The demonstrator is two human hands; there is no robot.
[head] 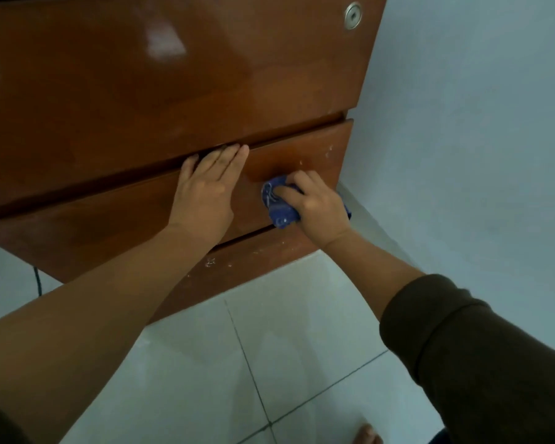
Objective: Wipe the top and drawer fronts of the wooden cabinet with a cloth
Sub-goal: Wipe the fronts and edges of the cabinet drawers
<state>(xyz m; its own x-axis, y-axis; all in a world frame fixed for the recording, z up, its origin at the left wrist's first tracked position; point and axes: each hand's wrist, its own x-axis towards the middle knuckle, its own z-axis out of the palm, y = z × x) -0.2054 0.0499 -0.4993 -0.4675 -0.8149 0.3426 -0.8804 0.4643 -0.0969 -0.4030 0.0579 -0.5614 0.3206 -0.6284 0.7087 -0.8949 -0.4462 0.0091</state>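
A: The right hand (318,203), what's it doing?

B: Its fingers are curled round a crumpled blue cloth (280,206), pressing it against the front of the middle drawer (109,213), towards that drawer's right end and close to its lower edge.

A: And the left hand (207,187)?

B: Flat on the same drawer front, fingers straight and held together, with the fingertips reaching the dark gap under the top drawer (173,84). It holds nothing. The two hands lie near each other, not touching.

A: Where's the wooden cabinet (269,261) itself?

B: Standing on a white tiled floor (302,331), its right side near a pale wall (478,123). The wood is glossy brown. A round metal lock (352,16) sits near the top drawer's upper right corner.

A: Any marks?

B: Small white specks on the middle drawer's right end and along the bottom drawer front. A dark sleeve (462,347) is pushed up the right forearm, and a bare toe (367,435) shows at the lower edge.
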